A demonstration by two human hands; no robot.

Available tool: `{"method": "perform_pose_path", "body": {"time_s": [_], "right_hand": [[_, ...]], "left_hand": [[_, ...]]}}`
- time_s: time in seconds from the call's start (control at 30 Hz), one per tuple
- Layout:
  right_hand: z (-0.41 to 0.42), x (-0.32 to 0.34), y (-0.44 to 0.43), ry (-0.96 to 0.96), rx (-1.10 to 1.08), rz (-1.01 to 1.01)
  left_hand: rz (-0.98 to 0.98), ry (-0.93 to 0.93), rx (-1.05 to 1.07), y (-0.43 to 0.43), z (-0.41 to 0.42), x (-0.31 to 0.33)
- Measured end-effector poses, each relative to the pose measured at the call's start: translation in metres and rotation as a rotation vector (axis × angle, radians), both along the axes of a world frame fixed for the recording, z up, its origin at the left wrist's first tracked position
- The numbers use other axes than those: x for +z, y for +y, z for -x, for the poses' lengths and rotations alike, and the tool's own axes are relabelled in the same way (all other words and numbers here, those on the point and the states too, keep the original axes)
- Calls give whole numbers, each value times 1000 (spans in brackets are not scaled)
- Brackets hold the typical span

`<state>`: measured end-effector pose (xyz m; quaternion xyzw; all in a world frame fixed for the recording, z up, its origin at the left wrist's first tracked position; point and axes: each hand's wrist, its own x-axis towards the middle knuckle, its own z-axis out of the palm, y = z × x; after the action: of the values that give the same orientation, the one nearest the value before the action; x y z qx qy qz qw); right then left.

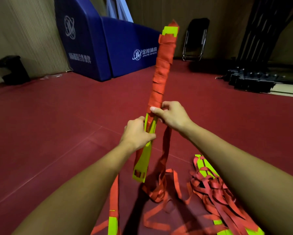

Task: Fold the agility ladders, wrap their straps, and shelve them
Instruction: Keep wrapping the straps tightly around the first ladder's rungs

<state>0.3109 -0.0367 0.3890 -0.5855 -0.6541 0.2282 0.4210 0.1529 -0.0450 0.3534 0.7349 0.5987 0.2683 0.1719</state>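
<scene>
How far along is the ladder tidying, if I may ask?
Done: one ladder is folded, its upper part wrapped in red strap. In hand: left hand grips the bare yellow rungs, right hand pinches the wrap's edge. Left: the hanging strap tail, the tangled second ladder, shelving.

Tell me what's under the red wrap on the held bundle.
Yellow rungs poke out above and below the strap; their middle is covered, so their count cannot be told.

Blue padded blocks (94, 48) with white logos stand on the dark red floor (40, 124) against the beige wall (23, 31). A folded black chair (195, 39) stands near black stacked equipment (250, 78).
</scene>
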Motion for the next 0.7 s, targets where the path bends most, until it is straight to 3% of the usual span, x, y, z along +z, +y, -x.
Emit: {"method": "perform_pose_path", "body": {"time_s": [0.13,0.23,0.4,0.57,0.7], "right_hand": [[2,-1,-2,1,168,100],[1,1,-3,-145,111,93],[2,-1,-6,-221,70,60],[4,-8,-4,-202,1,18],[3,-11,-5,-189,108,61]], "left_hand": [[32,-25,-11,0,5,-3],[60,-55,-54,-1,4,-1],[162,-129,-104,2,3,0],[123,38,-186,3,3,-6],[138,59,-108,3,3,-6]]}}
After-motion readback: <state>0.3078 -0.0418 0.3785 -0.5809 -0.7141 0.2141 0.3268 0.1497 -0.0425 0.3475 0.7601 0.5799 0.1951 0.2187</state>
